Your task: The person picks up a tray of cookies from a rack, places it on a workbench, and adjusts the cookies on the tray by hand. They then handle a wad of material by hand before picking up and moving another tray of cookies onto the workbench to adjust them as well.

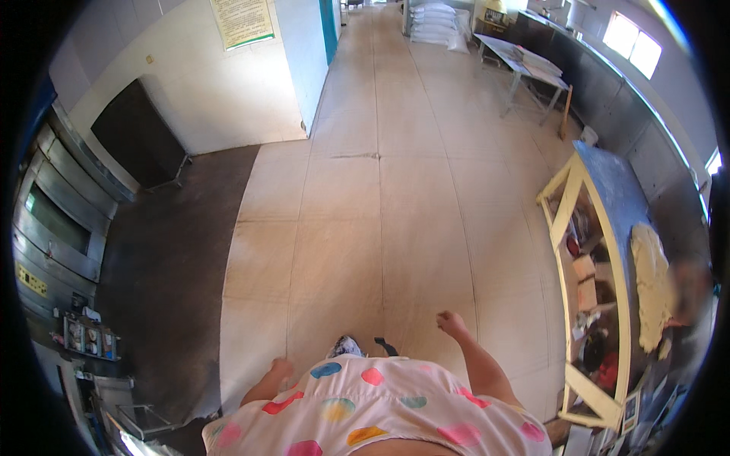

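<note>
My right hand (452,324) swings out ahead of my body over the tan floor (342,258), its fingers loosely curled in with nothing visible in them. Lower and to the left, my left hand (280,372) hangs beside the polka-dotted white garment (388,410); it is small and blurred, so its fingers cannot be made out. Neither hand touches any object. Between them, a patterned shoe (346,346) shows below the garment's edge, with a dark shoe or strap (386,346) to its right.
On the right stands a yellow-framed workbench (589,182) with a blue top, dough-like yellowish mass (650,285) on it and boxes (585,281) inside. Farther back are a table (517,57), a broom (566,114) and white sacks (433,21). A black panel (137,133) and metal oven-like unit (57,213) line the left.
</note>
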Available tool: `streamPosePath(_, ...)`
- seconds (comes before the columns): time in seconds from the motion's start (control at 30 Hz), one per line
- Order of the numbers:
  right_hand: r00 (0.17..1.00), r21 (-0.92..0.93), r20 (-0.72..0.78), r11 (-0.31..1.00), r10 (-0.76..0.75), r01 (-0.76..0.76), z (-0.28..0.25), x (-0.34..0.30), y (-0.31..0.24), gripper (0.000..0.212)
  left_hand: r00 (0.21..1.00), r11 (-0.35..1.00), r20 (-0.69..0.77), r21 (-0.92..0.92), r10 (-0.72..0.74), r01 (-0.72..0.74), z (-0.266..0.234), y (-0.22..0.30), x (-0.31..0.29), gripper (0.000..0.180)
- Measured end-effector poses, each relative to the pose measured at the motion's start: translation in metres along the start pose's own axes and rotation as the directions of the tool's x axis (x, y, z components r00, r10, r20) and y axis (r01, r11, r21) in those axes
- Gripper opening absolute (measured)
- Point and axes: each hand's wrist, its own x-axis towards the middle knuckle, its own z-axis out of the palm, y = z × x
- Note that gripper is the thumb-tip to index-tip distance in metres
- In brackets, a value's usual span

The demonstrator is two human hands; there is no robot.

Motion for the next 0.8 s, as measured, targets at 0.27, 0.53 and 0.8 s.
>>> streamPosePath(0.27, 0.996, 0.079, 0.061, 0.995, -0.060, 0.055, -0.026, 0.262, -0.154, 0.026, 0.997, 0.963, 0.052, -0.259, -0.058, 0.070, -0.165, -0.138, 0.220, 0.022)
streamPosePath(0.53, 0.900, -0.419, 0.252, 0.878, 0.357, -0.231, -0.111, 0.356, -0.123, 0.021, 0.898, 0.457, -0.431, -0.818, -0.088, -0.348, -0.579, -0.210, 0.502, 0.021)
streamPosePath(0.8, 0.878, -0.391, 0.156, 0.845, 0.452, -0.366, -0.186, 0.613, -0.209, 0.025, 0.882, 0.535, -0.465, -0.727, 0.078, -0.430, -0.799, -0.279, 0.702, 0.019)
